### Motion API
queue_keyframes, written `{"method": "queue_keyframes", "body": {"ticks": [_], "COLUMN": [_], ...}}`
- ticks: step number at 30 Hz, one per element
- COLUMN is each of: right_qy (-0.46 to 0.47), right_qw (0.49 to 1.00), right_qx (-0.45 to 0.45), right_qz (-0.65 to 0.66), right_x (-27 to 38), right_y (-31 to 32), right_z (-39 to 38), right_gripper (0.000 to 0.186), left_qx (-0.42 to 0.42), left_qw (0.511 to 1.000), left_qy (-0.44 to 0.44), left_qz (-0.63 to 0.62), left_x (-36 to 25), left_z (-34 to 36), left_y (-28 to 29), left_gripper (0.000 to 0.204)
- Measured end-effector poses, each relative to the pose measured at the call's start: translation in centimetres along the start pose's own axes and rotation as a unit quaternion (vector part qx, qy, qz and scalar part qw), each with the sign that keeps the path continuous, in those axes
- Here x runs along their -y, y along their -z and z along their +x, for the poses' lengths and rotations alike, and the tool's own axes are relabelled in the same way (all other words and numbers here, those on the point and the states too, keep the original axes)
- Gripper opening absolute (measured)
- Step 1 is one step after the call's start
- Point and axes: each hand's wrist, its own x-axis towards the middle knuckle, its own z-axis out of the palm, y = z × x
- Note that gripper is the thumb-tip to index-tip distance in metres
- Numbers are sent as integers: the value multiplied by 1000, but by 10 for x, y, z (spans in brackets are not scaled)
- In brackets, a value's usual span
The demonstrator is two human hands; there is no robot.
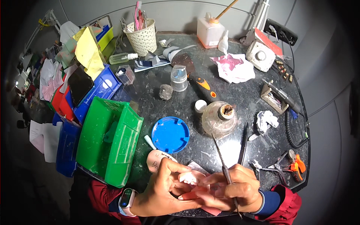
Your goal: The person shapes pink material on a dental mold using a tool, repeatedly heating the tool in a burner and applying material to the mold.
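My left hand [159, 191], wearing a watch, is closed around a small denture piece [188, 177] with white teeth and pinkish edges. My right hand [240, 185] grips a slim metal wax carver [222, 159] like a pen, its fingertips meeting the piece. The carver's upper end points toward the glass spirit burner [217, 125]; its lower end shows below the hand. Pinkish-red material [192, 194] shows between the hands, partly hidden by fingers. Beside my left hand rests a rounded, pinkish plaster model [156, 161] with dark markings. A dark, slender tool [244, 144] lies behind my right hand.
At left stand a green bin [125, 146] and blue bins [67, 150]. A blue round lid [170, 135] lies mid-table. Pliers [277, 168], crumpled paper [267, 122] and a corded handpiece [285, 97] are at right. Behind are an orange-black handle [205, 88] and a woven basket [142, 39].
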Motion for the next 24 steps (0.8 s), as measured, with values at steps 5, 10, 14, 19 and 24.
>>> {"method": "queue_keyframes", "body": {"ticks": [5,10,14,19,24], "right_qy": [-25,-12,-8,-8,-13], "right_qw": [999,999,998,997,997], "right_qx": [-24,-3,-1,4,4], "right_qz": [-18,-44,-66,-79,-74], "right_x": [0,-3,-1,1,4], "right_y": [-2,0,1,1,1], "right_z": [-1,-3,-3,0,3], "right_gripper": [45,45,45,45,43], "left_qx": [81,39,42,15,19], "left_qw": [990,996,992,995,995], "left_qy": [9,-58,-57,-19,-20], "left_qz": [116,47,102,97,93], "left_x": [-8,7,4,4,3], "left_z": [3,2,3,-2,-2], "left_y": [4,1,5,4,3], "left_gripper": [65,64,64,63,63]}}
